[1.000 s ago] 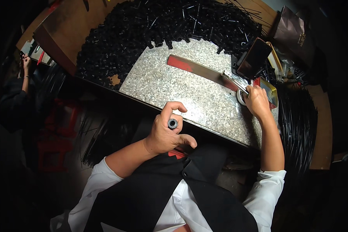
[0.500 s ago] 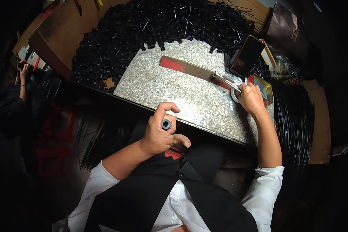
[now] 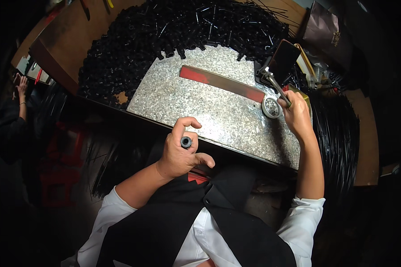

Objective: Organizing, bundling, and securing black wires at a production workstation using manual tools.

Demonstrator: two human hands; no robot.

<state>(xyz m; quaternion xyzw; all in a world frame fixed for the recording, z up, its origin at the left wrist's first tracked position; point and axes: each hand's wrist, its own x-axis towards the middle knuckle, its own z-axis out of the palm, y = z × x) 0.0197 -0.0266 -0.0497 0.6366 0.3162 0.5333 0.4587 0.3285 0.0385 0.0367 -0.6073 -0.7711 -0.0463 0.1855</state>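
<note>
Above the near edge of the worktop, my left hand (image 3: 179, 151) holds a short black tube (image 3: 186, 142), its round hollow end facing up. The tube sits against the curled lower fingers, while index finger and thumb stand apart. Over the right side of the worktop, my right hand (image 3: 296, 113) is closed round the handle of a hammer-like metal tool (image 3: 277, 86). The tool's head points away to the upper left, raised near a phone (image 3: 284, 58). Just left of this hand is a small round white dish (image 3: 271, 107) with tiny shiny metal pieces in it.
A long red-and-brown bar (image 3: 223, 83) lies across the speckled worktop (image 3: 165, 98). Behind it rises a large heap of black tubular parts (image 3: 120, 58). Long thin black rods (image 3: 336, 138) hang at the right. Another person's hand (image 3: 21, 86) shows at far left.
My right hand has raised the metal tool off the bar's right end and turned its head upward and away, uncovering the white dish. My left hand keeps the same grip.
</note>
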